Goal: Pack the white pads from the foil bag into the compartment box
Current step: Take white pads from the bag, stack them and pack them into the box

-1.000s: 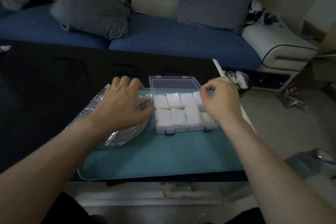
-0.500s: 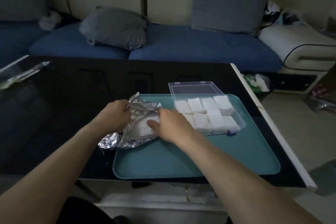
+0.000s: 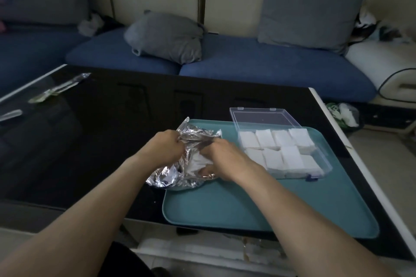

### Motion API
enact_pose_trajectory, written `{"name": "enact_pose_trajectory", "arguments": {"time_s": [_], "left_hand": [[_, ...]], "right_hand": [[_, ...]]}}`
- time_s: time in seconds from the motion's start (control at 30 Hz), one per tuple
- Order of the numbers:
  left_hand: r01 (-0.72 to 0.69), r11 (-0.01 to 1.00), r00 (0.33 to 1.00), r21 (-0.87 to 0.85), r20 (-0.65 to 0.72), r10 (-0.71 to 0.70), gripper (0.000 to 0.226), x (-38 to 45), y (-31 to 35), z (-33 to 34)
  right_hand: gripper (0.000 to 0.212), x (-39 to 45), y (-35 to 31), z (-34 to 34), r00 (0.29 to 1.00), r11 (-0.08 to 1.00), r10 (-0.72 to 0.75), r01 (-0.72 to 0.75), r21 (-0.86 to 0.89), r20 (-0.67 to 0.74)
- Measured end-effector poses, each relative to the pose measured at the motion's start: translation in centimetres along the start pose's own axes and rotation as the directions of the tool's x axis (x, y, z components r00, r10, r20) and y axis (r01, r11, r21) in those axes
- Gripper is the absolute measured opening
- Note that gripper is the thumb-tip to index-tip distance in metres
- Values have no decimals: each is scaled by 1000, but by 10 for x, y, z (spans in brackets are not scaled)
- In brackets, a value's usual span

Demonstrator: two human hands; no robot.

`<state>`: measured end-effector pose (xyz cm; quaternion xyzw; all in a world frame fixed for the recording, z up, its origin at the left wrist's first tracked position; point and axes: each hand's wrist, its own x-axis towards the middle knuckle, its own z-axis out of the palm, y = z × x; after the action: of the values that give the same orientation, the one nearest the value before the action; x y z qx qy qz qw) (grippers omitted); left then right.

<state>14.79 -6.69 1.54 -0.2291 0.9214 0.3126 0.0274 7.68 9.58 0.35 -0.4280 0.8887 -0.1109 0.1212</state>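
Crinkled foil bag (image 3: 180,164) at tray's (image 3: 225,209) left edge, left hand (image 3: 163,149) pinching its rim, right hand (image 3: 221,159) inside gripping white pads (image 3: 198,163); box (image 3: 281,150) looks full, so extras may spill.

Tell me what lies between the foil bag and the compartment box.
In the head view, only the right hand and a bare strip of teal tray separate the foil bag from the box.

foil bag (image 3: 180,171) left of compartment box (image 3: 315,155)
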Motion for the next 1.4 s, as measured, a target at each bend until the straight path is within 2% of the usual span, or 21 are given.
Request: {"name": "enact_pose_trajectory", "arguments": {"time_s": [0.13,0.27,0.37,0.53,0.63,0.7,0.83,0.93,0.97,1.03,1.1,1.13,1.2,1.27,1.33,1.4], "left_hand": [[41,999,999,12,-1,-41,14,1,5,2],[64,995,998,78,-34,-62,10,1,13,2],[35,992,998,120,-60,-28,8,-1,20,2],[-66,990,992,122,-97,79,12,-8,32,5],[-111,981,985,159,-112,129,23,-10,37,9],[-112,978,981,175,-137,137,24,-11,38,10],[-107,980,980,168,-148,132,5,-14,39,10],[-123,985,982,119,-126,138,16,-18,41,9],[-141,985,984,99,-99,151,23,-17,40,10],[-163,985,987,62,-6,163,71,-24,44,11],[-239,969,971,-59,-34,237,99,-38,55,10],[-288,948,956,-136,-106,275,101,-45,62,9],[-373,887,911,-271,-289,294,87,-53,75,10],[-369,816,910,-444,-352,220,77,-55,86,16],[-264,653,964,-709,-189,185,77,-54,96,22],[-37,367,961,-929,67,267,63,-54,106,27]], "right_hand": [[29,-6,14,-5,1000,994,6,-4,110,-18],[35,-10,22,-8,992,996,-22,32,81,-126],[12,-16,29,-14,983,989,-22,48,140,-181],[12,-23,36,-10,988,975,-1,36,221,-157],[16,-28,40,-14,974,926,60,27,376,-220],[19,-32,42,-16,959,872,118,25,489,-259],[19,-37,43,-17,903,760,315,-55,648,-293],[20,-43,44,-23,847,537,473,-58,842,-243],[19,-46,45,-26,833,462,507,-46,885,-221],[15,-52,46,-34,813,355,551,-22,935,-190],[11,-59,47,-43,808,253,568,5,967,-153],[11,-63,47,-47,816,205,563,17,979,-132],[11,-71,46,-56,839,107,535,51,993,-100],[13,-77,42,-61,863,-15,497,112,994,-90],[18,-80,37,-62,896,-152,440,138,979,-58],[21,-82,31,-60,917,-205,398,128,970,-37]]}}
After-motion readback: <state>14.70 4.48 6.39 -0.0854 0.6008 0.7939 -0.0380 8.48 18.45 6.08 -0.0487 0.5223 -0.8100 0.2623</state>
